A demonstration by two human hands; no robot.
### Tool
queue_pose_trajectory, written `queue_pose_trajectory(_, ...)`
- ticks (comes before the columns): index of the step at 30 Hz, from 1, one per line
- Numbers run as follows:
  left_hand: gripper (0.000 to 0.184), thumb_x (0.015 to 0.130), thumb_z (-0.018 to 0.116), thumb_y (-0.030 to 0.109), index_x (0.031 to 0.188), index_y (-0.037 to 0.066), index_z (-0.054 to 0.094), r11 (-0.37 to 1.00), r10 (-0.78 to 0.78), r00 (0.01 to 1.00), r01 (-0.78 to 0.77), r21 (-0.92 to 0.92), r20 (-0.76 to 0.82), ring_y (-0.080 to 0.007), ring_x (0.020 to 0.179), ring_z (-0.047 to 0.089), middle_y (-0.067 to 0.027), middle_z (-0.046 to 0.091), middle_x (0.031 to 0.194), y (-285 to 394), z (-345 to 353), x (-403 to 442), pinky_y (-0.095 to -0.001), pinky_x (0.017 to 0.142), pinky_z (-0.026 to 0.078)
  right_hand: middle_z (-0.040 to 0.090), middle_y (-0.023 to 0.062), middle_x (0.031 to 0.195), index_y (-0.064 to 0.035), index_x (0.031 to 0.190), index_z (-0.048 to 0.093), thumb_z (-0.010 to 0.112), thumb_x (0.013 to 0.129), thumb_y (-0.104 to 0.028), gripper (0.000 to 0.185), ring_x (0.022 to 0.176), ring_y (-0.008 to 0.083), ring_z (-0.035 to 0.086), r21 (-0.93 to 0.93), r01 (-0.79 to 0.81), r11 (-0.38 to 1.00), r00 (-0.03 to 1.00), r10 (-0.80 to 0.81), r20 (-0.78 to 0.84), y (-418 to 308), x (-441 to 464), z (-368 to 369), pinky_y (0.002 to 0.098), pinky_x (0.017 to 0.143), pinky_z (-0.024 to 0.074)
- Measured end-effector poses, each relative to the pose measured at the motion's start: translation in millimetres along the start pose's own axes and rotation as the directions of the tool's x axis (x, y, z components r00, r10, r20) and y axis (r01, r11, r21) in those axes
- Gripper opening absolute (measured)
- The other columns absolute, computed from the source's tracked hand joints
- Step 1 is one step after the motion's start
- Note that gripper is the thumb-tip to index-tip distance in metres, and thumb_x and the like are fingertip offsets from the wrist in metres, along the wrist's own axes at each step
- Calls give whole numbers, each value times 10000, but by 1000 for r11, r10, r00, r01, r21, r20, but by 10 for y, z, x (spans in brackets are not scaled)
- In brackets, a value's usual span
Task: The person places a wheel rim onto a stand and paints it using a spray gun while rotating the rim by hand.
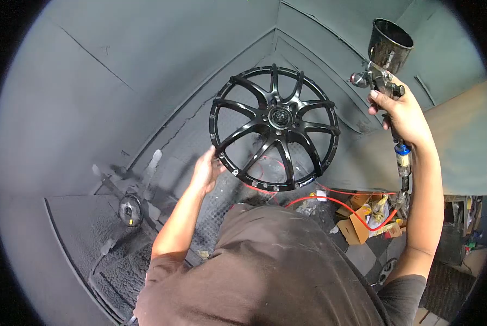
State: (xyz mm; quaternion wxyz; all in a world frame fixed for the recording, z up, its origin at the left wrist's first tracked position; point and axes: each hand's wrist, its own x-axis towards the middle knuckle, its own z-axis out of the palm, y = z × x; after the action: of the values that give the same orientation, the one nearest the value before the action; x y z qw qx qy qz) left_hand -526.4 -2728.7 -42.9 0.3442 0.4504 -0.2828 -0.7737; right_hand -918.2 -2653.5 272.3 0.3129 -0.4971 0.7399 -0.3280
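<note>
A glossy black multi-spoke wheel rim (280, 117) faces up in the middle of the view. My left hand (205, 169) is at the rim's lower left edge, its fingers partly hidden behind that edge. Up at the right, my right hand (400, 110) is wrapped round the handle of a spray gun (378, 79). A dark cup (390, 44) sits on top of the gun, whose nozzle points left towards the rim. Below the grip hang a small blue and clear filter (402, 157) and a red hose (357, 214).
Grey walls (113, 70) surround the rim. A dark stand with several arms (130, 211) is at the lower left. Open cardboard boxes (354, 230) lie on the floor at the lower right, near a shelf with clutter (460, 223). The red hose loops across the floor behind my body.
</note>
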Motion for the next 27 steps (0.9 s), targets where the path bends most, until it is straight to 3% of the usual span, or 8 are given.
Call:
queue_pose_trajectory(4, 260, 1013, 516, 277, 1160, 67, 554, 999, -47, 999, 47, -6, 11, -155, 972, 552, -46, 587, 1107, -231, 94, -309, -341, 832, 478, 627, 10, 876, -71, 1176, 596, 637, 930, -197, 279, 743, 78, 622, 102, 51, 993, 996, -58, 70, -184, -82, 96, 208, 481, 458)
queue_pose_trajectory(5, 173, 999, 527, 216, 1099, 78, 557, 999, -44, 999, 44, -19, 12, -180, 1006, 564, -46, 587, 1072, -275, 168, -389, -390, 885, 472, 641, 26, 879, -66, 1183, 579, 657, 919, -196, 305, 748, 89, 635, 175, 45, 984, 993, -64, 100, -251, -106, 105, 204, 473, 448)
queue_pose_trajectory(8, 148, 975, 530, 152, 1106, 83, 545, 998, -26, 999, 25, -61, -21, -167, 1033, 550, -30, 573, 1073, -387, 563, -718, -398, 908, 461, 662, 42, 878, -63, 1184, 567, 670, 910, -192, 319, 756, 98, 647, 256, 64, 965, 985, -103, 142, -352, -140, 136, 195, 458, 437)
queue_pose_trajectory(12, 294, 870, 533, 27, 1162, 41, 512, 988, -93, 995, 96, -119, 27, -180, 1138, 544, -56, 579, 1175, -938, 642, -829, -404, 963, 465, 631, -1, 842, -57, 1136, 598, 632, 929, -166, 236, 705, 58, 607, 205, 165, 965, 947, -213, 240, -390, -6, 261, 206, 470, 451)
queue_pose_trajectory(16, 370, 826, 516, -17, 1195, 7, 492, 956, -270, 947, 243, 163, 174, -211, 1070, 608, -113, 590, 1188, -1038, 716, -903, -339, 925, 507, 597, -26, 823, -117, 1219, 595, 618, 930, -159, 293, 689, 45, 576, 65, 219, 974, 942, -228, 246, -321, 118, 279, 197, 477, 438)
queue_pose_trajectory(20, 376, 766, 479, -86, 1120, 40, 487, 984, -175, 980, 176, 7, -91, -223, 1003, 604, -74, 577, 1065, -855, 650, -755, -384, 909, 530, 600, -26, 824, -109, 1253, 585, 612, 931, -167, 329, 694, 52, 581, 33, 218, 975, 953, -220, 207, -141, 184, 143, 207, 479, 440)
queue_pose_trajectory(24, 485, 708, 423, -112, 1150, 72, 505, 987, 117, 976, -135, -85, -181, -148, 930, 553, 15, 551, 977, -633, 374, -465, -348, 878, 465, 595, -32, 829, -107, 1275, 577, 613, 925, -175, 358, 701, 61, 587, 0, 163, 987, 974, -161, 158, 30, 132, -74, 217, 482, 443)
queue_pose_trajectory(27, 448, 719, 438, -78, 1140, 64, 496, 988, 120, 981, -133, -80, -152, -118, 849, 505, 39, 492, 919, -283, 419, -482, -355, 869, 450, 579, -40, 838, -116, 1321, 552, 616, 915, -172, 415, 721, 63, 589, -17, 107, 994, 986, -104, 128, 213, 84, -252, 221, 488, 443)
